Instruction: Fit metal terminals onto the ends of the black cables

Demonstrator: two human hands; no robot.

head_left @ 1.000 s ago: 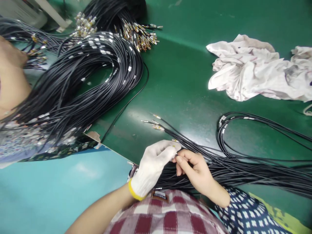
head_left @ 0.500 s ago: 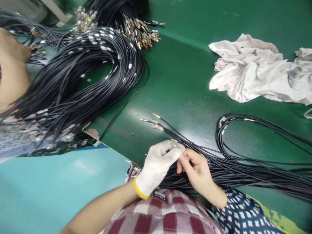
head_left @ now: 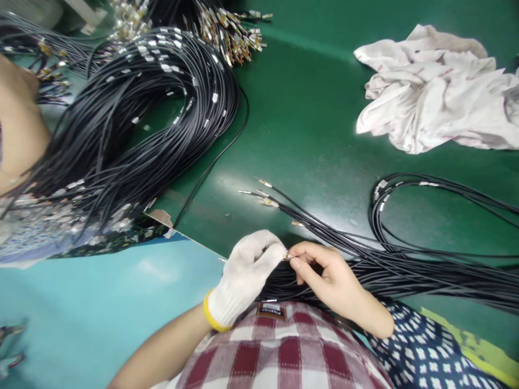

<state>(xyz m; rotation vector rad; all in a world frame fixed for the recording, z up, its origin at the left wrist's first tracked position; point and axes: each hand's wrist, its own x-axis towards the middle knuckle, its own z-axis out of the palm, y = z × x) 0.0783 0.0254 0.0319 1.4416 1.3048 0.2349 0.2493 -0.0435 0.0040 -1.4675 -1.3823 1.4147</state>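
Cable tip: one small metal-ended tip (head_left: 288, 256) is being worked between the fingertips, low over the near edge of the desk (head_left: 308, 135); this one looks unfinished, judging by the two-handed pinch.
Left hand: the gloved left hand (head_left: 247, 273) has thumb and fingers closed at one end of the tip.
Right hand: the bare right hand (head_left: 336, 278) pinches the other side, so the hands are nearly together, clamped on the same small piece; the tip is mostly covered, so which one bears it is fairly hard to say.
Loose ends: a few capped cable ends (head_left: 268, 202) fan out on the desk beyond the glove, and another end (head_left: 298, 223) lies nearer the fingers; all are out of the hands' grip.
Near bundle: many black cables (head_left: 421, 283) run off to the right from beneath and beside the hands, with a bent loop (head_left: 377, 210) just beyond them.
Far coil: a thick labelled coil (head_left: 227, 108) lies on the left, beside another person's arm (head_left: 20, 124).
Progress: one piece in hand, many more lying around; nothing visible sorts finished cables from unworked ones, so the share done cannot be told.
Cloth: a crumpled white cloth (head_left: 441, 102) lies well apart, at the far right.
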